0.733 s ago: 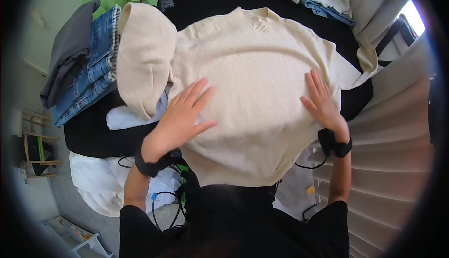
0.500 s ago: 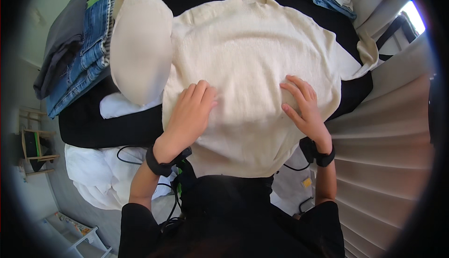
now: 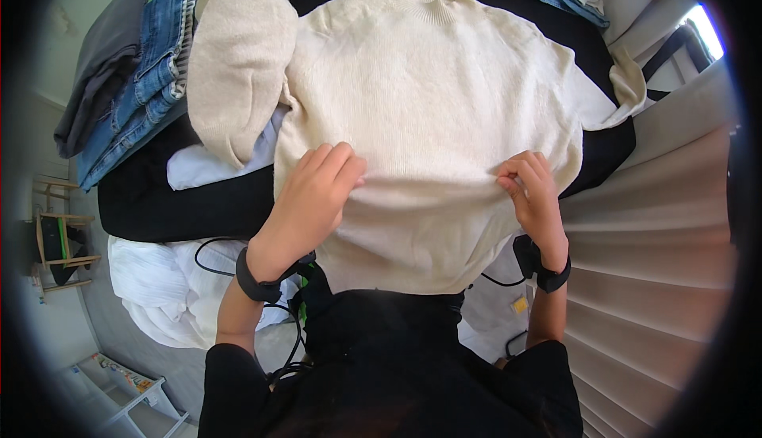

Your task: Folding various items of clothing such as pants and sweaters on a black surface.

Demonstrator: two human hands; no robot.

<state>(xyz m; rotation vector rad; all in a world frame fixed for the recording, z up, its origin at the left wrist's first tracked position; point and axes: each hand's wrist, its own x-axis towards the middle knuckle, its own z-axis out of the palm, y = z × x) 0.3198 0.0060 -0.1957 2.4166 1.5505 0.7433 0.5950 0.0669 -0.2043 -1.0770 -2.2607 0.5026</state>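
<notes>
– What moved?
– Both hands slid down the cream sweater toward its hem.
– And their shape?
– They lay flat before; now the left hand and right hand curl, pinching the knit.

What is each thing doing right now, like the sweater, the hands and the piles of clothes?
cream sweater: spread flat, front up, lower part pinched by both hands
sweater sleeve: folded over at the left side
left hand: fingers curled, gripping the knit
right hand: fingers pinching the knit
jeans: folded, stacked
grey garment: folded, lying on the jeans
white cloth: crumpled
</notes>
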